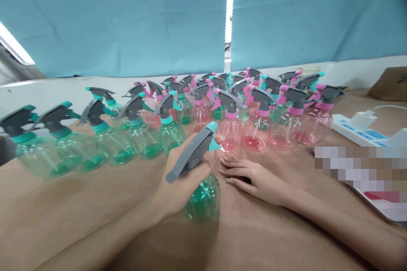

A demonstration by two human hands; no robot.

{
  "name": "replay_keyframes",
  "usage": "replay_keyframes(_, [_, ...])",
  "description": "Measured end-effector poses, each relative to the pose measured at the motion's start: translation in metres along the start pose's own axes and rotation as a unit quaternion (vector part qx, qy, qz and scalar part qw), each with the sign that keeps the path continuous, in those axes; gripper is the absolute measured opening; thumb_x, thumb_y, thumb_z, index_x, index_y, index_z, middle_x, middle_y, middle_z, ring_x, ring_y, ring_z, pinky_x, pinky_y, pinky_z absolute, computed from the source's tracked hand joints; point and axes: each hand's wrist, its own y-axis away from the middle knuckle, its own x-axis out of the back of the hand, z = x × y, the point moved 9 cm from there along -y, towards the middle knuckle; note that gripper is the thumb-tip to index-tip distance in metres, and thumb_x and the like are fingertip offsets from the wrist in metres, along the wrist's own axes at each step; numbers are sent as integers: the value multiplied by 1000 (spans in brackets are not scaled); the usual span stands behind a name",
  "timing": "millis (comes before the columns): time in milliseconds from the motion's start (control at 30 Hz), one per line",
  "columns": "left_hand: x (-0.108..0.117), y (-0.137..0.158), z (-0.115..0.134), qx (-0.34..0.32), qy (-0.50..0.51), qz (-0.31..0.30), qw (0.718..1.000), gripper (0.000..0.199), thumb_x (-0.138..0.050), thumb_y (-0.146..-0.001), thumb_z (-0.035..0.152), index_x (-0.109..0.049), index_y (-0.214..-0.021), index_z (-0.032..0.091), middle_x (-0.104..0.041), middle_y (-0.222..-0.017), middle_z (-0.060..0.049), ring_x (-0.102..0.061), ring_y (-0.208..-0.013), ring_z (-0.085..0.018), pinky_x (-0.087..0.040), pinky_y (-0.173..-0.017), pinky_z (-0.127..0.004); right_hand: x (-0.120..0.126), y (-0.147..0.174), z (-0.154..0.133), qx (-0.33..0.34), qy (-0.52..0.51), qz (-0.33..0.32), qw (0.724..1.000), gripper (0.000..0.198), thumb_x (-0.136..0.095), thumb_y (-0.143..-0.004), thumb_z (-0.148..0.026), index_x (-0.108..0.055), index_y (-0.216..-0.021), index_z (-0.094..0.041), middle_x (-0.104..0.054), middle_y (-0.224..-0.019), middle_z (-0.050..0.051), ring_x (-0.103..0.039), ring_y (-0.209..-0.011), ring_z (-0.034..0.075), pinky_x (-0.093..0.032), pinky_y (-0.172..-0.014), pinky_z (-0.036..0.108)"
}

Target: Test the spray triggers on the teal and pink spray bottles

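Observation:
My left hand (182, 173) is wrapped round the neck of a green spray bottle (203, 203) with a grey and turquoise trigger head, near the middle of the table. The fingers on its far side are partly hidden. To the right of that bottle, my right hand (251, 173) rests low on the tabletop, fingers stretched out and holding nothing. Just beyond its fingertips stands a pink spray bottle (229, 133). Beyond my left hand is another green spray bottle (171, 133) with a turquoise collar.
Several green spray bottles (116, 144) line the left side of the brown table (95, 207); pink ones (288, 129) fill the right. More stand behind. At right are a white power strip (359, 129) with plugs, a tablet-like device (365, 182) with a blurred screen, and a cardboard box (389, 84).

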Motion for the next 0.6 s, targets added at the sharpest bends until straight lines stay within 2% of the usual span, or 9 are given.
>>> replay_keyframes(467, [-3, -1, 3, -16, 11, -17, 1000, 2, -46, -76, 22, -44, -75, 22, -49, -63, 5, -49, -56, -12, -38, -52, -26, 1, -1, -1, 6, -6, 9, 1000, 32, -50, -94, -31, -61, -123, -26, -57, -133, 4, -48, -128, 21, -38, -108, 43])
replay_keyframes(600, [-3, -2, 4, -22, 22, -44, 999, 6, -48, -75, 23, -42, -74, 22, -47, -63, 6, -47, -56, -12, -37, -53, -25, 2, -1, -1, 11, -3, 11, 1000, 31, -50, -94, -32, -62, -121, -25, -57, -133, 5, -47, -128, 21, -38, -108, 43])
